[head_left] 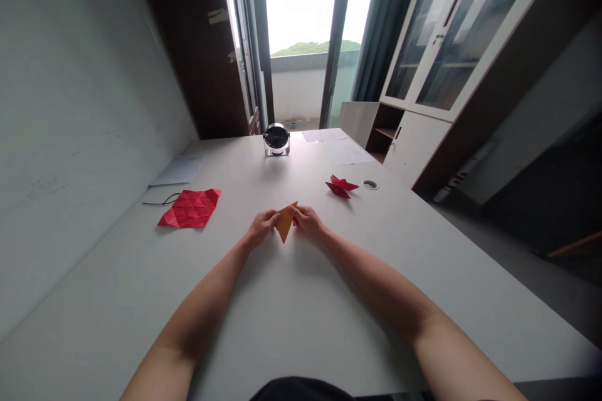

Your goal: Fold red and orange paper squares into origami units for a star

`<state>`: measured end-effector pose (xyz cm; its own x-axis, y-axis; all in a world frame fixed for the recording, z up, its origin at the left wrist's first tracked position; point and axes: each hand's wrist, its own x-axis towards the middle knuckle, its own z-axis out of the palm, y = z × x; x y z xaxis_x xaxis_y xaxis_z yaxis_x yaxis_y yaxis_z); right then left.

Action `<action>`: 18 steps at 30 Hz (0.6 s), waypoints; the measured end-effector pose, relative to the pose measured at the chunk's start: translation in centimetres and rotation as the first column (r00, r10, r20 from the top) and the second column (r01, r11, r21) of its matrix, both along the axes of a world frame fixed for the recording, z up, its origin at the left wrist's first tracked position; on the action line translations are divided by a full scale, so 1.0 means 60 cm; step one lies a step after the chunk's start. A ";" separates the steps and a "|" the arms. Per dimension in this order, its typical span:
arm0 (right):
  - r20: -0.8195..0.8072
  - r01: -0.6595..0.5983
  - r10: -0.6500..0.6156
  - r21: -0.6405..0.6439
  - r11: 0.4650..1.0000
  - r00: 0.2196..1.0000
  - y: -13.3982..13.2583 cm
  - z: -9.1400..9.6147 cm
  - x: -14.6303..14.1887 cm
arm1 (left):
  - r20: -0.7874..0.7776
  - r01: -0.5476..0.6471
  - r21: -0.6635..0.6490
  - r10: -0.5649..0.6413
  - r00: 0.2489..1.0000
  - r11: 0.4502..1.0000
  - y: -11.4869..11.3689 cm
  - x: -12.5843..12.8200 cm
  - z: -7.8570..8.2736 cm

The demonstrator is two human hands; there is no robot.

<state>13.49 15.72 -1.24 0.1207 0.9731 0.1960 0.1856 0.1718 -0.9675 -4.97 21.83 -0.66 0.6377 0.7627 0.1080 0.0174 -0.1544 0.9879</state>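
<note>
A small folded orange paper (285, 223), pointed at its lower end, is held just above the white table (291, 307). My left hand (261, 226) pinches its left edge with curled fingers. My right hand (305, 220) pinches its right edge the same way. Both forearms reach forward over the table's middle.
A creased red paper sheet (190, 208) lies flat at the left, by a thin black cord (160, 202) and a white sheet (179, 170). A folded red paper figure (342, 187) sits at the right near a round cable hole (370, 185). A small round device (276, 139) stands at the far end.
</note>
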 end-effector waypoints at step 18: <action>-0.091 0.105 -0.100 0.047 0.993 0.991 0.015 -0.014 0.006 | -0.032 0.072 0.032 -0.071 0.997 0.997 0.004 0.002 -0.001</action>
